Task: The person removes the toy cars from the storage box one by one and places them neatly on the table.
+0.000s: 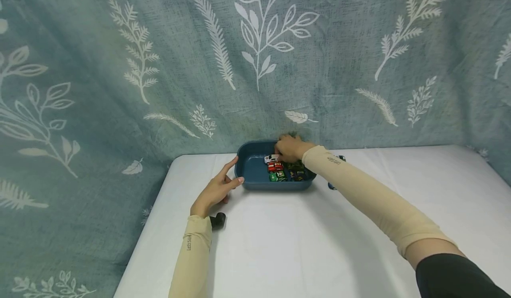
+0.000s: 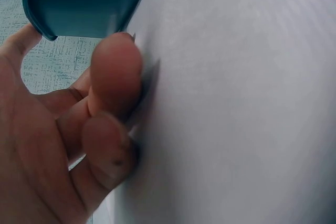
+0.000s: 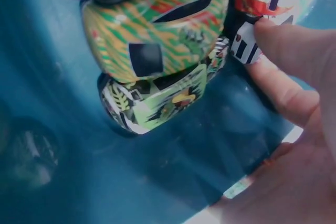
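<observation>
A blue rectangular bin (image 1: 275, 186) stands at the back of the table with several toy cars inside. My right hand (image 1: 293, 148) reaches into it, and its thumb and finger pinch a small white toy car (image 3: 245, 41). Beside that sit a red car (image 1: 275, 166) and a green car (image 1: 278, 176). The right wrist view also shows an orange-and-green striped car (image 3: 157, 30) and a green, black and white car (image 3: 170, 100) close together. My left hand (image 1: 217, 189) is at the bin's left end, index finger at the rim and thumb near the front corner.
Partly hidden by my right forearm, a blue toy car (image 1: 332, 186) and another small dark item (image 1: 342, 158) lie on the white-covered table (image 1: 279, 245) right of the bin. A patterned green curtain (image 1: 339, 67) hangs directly behind the table.
</observation>
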Available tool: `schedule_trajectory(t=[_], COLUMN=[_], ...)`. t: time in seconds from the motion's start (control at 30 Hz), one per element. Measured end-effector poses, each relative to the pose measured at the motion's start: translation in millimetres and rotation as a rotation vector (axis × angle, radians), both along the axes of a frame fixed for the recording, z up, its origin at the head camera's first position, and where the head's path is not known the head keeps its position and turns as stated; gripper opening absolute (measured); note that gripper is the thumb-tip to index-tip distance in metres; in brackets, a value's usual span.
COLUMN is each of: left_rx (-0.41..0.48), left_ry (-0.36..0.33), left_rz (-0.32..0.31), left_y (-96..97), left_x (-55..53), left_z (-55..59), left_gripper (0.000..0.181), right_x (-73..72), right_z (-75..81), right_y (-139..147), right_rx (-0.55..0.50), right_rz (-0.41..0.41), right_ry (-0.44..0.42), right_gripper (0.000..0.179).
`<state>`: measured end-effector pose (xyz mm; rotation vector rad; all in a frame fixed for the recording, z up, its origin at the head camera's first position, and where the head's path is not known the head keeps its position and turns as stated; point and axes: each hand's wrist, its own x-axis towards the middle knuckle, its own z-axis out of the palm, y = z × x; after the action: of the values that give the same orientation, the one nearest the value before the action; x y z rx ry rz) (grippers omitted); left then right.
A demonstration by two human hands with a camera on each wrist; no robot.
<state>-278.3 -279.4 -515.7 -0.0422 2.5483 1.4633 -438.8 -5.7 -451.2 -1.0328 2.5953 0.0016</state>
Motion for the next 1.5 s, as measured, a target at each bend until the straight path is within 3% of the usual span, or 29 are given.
schedule_trajectory(t=[0.17,0.43,0.8,1.1,1.5], left_rx=[-0.017,-0.045,-0.051,-0.043,-0.065], left_ry=[0.002,-0.013,-0.020,0.004,-0.009], left_rz=[-0.009,0.026,0.015,-0.011,0.010], left_y=[5.2,7.8,4.2,4.7,6.0], left_x=[0.8,1.7,0.3,-0.9,0.1], left_z=[-1.3,2.9,3.8,2.1,2.1], left_gripper=[0.077,0.075,0.076,0.079,0.076], right_x=[6.7,17.9,36.1,33.4,21.7], right_z=[4.1,29.4,61.8,62.0,52.1], right_y=[7,14,33,97,194], right_rx=[-0.050,-0.210,-0.318,-0.463,-0.444], right_rz=[0.041,0.181,0.274,0.228,0.049], right_ry=[0.051,0.184,0.058,0.074,0.133], right_gripper=[0.026,0.023,0.026,0.026,0.022])
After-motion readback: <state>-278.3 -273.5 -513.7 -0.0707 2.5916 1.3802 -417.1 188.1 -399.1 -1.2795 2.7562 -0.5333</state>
